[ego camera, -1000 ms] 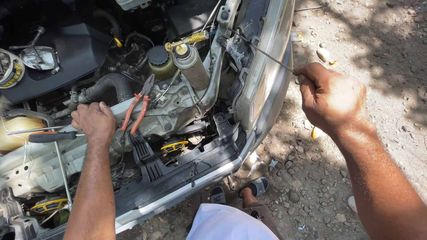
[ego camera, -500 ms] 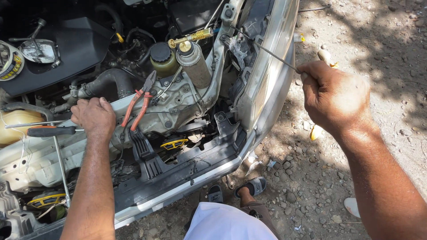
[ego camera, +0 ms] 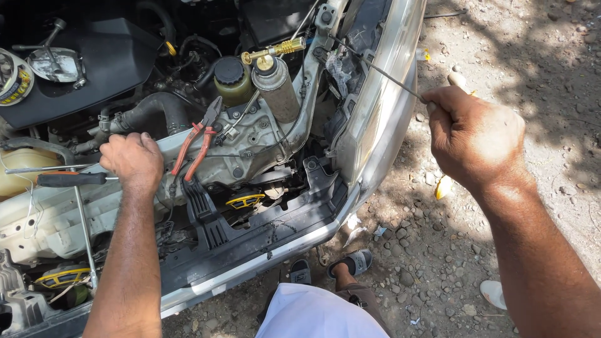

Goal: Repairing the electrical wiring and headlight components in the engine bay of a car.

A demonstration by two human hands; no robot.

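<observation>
Here, my right hand (ego camera: 476, 134) is clamped on a thin metal rod (ego camera: 379, 67) beside the headlight (ego camera: 382, 119).
My left hand (ego camera: 133, 161) rests fingers-together, knuckles up, on the front crossmember (ego camera: 250, 141), holding nothing I can see. The rod runs from my fist toward ten o'clock, into the gap behind the headlight. Red-handled pliers (ego camera: 197, 141) lie just at three o'clock of my left hand; a black-handled screwdriver (ego camera: 69, 179) lies at nine o'clock. A gas canister with a brass torch head (ego camera: 278, 81) stands beyond the pliers.
</observation>
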